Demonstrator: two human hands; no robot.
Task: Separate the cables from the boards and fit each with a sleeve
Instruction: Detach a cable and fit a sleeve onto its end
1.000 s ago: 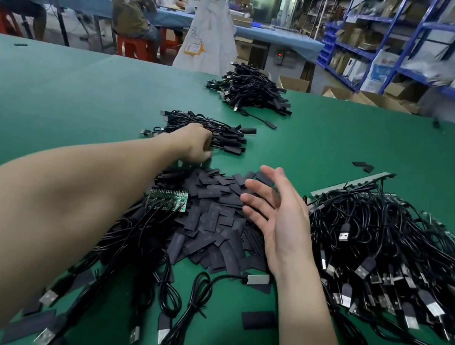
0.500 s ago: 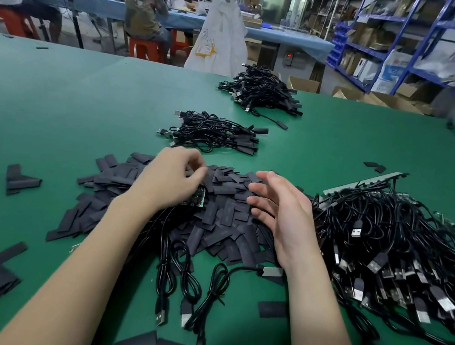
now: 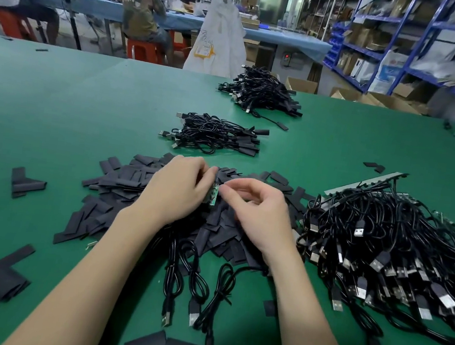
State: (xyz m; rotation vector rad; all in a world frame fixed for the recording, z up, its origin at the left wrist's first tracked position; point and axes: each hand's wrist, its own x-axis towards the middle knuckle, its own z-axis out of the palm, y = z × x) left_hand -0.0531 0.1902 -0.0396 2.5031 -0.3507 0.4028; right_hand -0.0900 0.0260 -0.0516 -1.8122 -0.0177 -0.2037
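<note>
Most of the small green board (image 3: 212,197) is hidden between the two hands; only a narrow strip of it shows, standing on edge above the heap of flat black sleeves (image 3: 131,188). The left hand (image 3: 177,191) has its fingers curled round the board's left side. The right hand (image 3: 256,208) has its fingers bent together, the fingertips (image 3: 225,191) meeting the board's top edge; whether they pinch a wire there is too small to tell. Thin glossy black cables (image 3: 192,277) trail from under the hands toward the viewer, ending in silver plugs. To the right lies a big tangled pile of cables (image 3: 401,253), cut off by the frame edge. Two smaller bundles (image 3: 214,134) rest farther back on the smooth green table (image 3: 55,109).
</note>
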